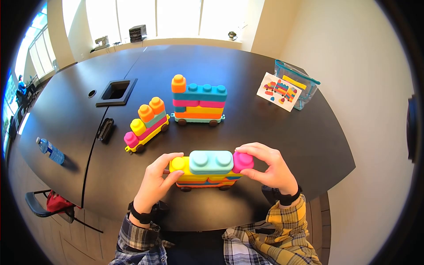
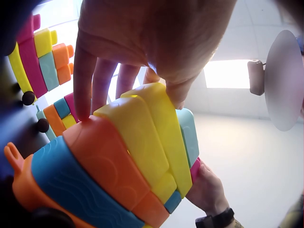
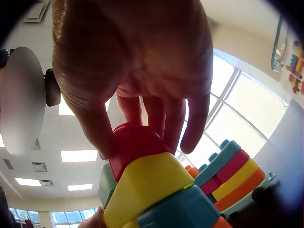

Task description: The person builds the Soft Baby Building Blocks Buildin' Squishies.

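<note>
In the head view, a wheeled block wagon (image 1: 208, 182) stands near the front of the table. Along its top sit a yellow block (image 1: 178, 164), a wide pale-teal block (image 1: 211, 163) and a magenta block (image 1: 243, 162). My left hand (image 1: 155, 176) holds the yellow end, thumb in front and fingers behind. At the opposite end my right hand (image 1: 274, 171) pinches the magenta block. The left wrist view shows the wagon's orange base and layers of blue, orange and yellow blocks (image 2: 137, 142). In the right wrist view, the magenta block lies over a yellow one (image 3: 152, 180).
Behind stand a short stepped wagon (image 1: 148, 126) and a taller wagon (image 1: 198, 106). A picture card (image 1: 279, 92) leans on a clear zip bag (image 1: 304, 95) at the back right. A water bottle (image 1: 51, 151) lies left, near a table cutout (image 1: 117, 91).
</note>
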Demonstrator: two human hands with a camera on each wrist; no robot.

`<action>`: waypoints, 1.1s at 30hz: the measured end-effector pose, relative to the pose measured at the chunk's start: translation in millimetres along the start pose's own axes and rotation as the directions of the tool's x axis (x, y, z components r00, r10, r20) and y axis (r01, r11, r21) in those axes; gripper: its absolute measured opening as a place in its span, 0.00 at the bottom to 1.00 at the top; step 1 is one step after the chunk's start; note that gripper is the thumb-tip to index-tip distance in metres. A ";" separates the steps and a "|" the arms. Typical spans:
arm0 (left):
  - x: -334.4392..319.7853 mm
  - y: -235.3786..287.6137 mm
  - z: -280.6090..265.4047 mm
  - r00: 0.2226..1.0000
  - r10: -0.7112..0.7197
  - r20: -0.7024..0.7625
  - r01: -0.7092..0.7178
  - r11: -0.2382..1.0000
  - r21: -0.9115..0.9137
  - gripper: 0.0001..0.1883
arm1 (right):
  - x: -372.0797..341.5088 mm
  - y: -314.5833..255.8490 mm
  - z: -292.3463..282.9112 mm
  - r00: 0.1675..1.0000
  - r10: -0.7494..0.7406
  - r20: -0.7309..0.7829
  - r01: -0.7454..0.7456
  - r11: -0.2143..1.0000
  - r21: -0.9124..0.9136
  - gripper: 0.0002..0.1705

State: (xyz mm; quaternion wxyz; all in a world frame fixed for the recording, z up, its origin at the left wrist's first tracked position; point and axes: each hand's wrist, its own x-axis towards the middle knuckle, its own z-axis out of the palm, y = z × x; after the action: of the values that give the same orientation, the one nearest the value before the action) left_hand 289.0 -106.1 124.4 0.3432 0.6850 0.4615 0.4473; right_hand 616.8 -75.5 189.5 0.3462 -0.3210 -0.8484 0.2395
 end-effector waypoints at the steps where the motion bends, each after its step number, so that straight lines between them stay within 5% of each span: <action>1: -0.1 0.2 -0.4 1.000 -0.006 0.007 0.006 1.000 0.011 0.22 | -1.9 -0.4 2.4 1.000 0.015 -0.016 -0.015 1.000 0.013 0.30; 6: 0.4 2.8 -1.7 1.000 0.000 0.018 0.000 1.000 -0.004 0.23 | -8.7 6.1 7.4 0.998 0.056 -0.032 -0.054 0.997 0.053 0.34; 8: -1.7 1.7 -3.5 1.000 -0.006 0.022 0.007 1.000 -0.023 0.25 | -11.9 16.6 7.7 0.970 0.228 0.084 -0.241 0.942 0.233 0.41; 11: -5.6 -1.2 -4.2 0.990 -0.121 0.072 0.127 0.988 -0.087 0.30 | -19.7 57.2 17.1 0.943 0.155 0.293 -0.191 0.977 0.097 0.46; 15: 6.6 6.0 -9.6 0.952 -0.157 0.263 0.112 0.978 0.178 0.32 | -24.0 79.1 38.8 0.891 0.170 0.420 -0.247 0.960 0.136 0.41; 20: 32.9 9.1 -4.4 0.939 -0.106 0.326 0.018 0.965 0.262 0.28 | -28.3 81.1 33.2 0.911 0.167 0.378 -0.254 0.948 0.193 0.41; 27: 127.9 -14.0 57.2 0.954 0.262 0.145 -0.290 0.929 0.229 0.24 | -34.4 88.1 -14.2 0.955 0.291 -0.058 -0.285 0.954 0.094 0.40; 29: 157.0 -14.6 75.9 0.963 0.197 0.183 -0.231 0.955 0.184 0.23 | -37.4 94.3 -28.7 0.846 0.533 -0.018 -0.532 0.846 0.036 0.34; 31: 180.9 -30.0 102.9 0.969 0.206 0.138 -0.198 0.978 -0.067 0.24 | -39.8 102.5 -30.1 0.824 0.562 -0.064 -0.562 0.827 0.028 0.31; 33: 189.8 -35.4 119.9 0.976 0.149 0.156 -0.151 0.989 0.000 0.27 | -42.6 117.2 -28.6 0.803 0.585 -0.112 -0.587 0.809 0.020 0.28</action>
State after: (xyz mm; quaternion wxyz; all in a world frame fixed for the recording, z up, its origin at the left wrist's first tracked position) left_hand 422.0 77.3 105.7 0.3395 0.7525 0.3830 0.4145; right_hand 706.0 -20.9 115.8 0.3002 -0.5831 -0.6886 0.3093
